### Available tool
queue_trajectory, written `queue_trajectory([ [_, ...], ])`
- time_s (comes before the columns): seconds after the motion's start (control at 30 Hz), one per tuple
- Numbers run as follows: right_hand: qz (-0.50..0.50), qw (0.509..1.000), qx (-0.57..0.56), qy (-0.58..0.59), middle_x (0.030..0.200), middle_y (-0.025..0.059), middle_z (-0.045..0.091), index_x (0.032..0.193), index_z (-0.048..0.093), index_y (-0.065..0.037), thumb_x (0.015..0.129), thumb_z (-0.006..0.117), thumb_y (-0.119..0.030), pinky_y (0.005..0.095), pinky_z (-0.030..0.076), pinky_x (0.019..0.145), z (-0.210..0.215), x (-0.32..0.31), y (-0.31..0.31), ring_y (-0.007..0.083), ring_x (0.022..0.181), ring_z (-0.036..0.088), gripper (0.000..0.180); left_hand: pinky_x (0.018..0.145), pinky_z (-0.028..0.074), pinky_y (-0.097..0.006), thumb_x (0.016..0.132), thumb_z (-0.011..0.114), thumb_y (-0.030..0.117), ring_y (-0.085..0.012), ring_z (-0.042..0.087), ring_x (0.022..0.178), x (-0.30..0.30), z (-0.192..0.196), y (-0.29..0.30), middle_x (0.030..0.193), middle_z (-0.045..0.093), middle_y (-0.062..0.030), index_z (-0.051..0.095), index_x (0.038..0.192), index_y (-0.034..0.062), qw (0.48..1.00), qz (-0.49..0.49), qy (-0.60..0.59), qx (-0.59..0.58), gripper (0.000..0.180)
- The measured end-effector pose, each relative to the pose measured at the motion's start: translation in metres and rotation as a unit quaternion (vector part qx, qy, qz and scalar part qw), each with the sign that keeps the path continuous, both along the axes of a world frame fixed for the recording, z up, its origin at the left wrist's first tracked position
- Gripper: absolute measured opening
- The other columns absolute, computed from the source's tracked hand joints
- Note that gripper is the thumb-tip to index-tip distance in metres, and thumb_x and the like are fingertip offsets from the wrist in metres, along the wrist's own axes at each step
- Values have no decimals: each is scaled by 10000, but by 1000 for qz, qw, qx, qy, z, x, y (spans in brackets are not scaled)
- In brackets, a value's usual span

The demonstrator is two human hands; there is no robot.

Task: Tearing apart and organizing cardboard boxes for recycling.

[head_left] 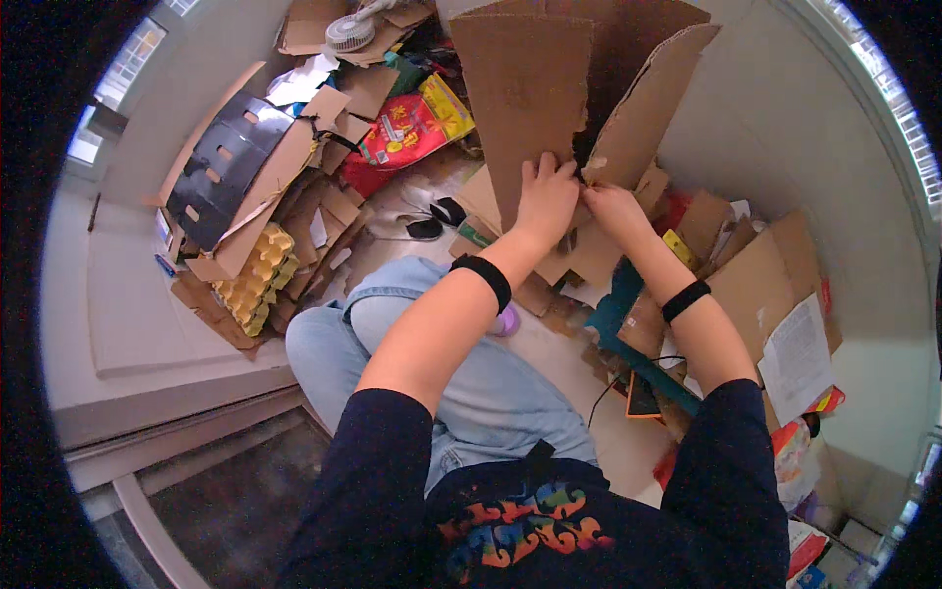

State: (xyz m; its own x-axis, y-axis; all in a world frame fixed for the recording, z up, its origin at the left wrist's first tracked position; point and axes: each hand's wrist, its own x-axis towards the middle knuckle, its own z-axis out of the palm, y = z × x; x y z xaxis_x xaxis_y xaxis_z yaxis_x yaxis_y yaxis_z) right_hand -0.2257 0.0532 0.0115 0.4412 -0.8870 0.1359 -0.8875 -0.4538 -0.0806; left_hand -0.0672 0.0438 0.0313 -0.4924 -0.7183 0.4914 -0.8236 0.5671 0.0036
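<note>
We see a smooth, off-white wall on the right and a pale grey-white wall at the upper left, both bent by the lens. Below us lies a light, plain floor. At the lower left we find a grey-brown straight-edged frame around a dark panel; bright white light fills a small-paned window at the upper left

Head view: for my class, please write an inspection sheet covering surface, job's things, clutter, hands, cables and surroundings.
Surface: pale floor, partly covered.
Job's things: large brown cardboard box, one edge ragged.
Clutter: yellow egg tray, red-and-yellow bag and white fan among loose cardboard on the left; more piled right.
Hands: left hand and right hand close together at the box; exact grip unclear.
Cables: thin black cable, right of the legs.
Surroundings: pale wall on the right.
</note>
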Motion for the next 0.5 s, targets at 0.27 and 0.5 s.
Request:
queue_trajectory([
  [0.27,38,998,-22,-43,963,164,621,1047,561,-101,791,485,-90,407,499,771,7,-14,3,340,940,587,268,891,329,-432,717,589,184,-242,447,1041,17,6,-22,1051,571,28,664,825,146,989,-146,26,25,137],
  [0.5,25,999,10,-45,1042,147,606,1093,561,-138,743,561,-66,394,493,830,-1,-12,16,343,1027,557,358,901,314,-426,717,588,189,-227,442,1040,24,-10,-14,1033,571,44,655,812,145,986,-163,35,-15,124],
])
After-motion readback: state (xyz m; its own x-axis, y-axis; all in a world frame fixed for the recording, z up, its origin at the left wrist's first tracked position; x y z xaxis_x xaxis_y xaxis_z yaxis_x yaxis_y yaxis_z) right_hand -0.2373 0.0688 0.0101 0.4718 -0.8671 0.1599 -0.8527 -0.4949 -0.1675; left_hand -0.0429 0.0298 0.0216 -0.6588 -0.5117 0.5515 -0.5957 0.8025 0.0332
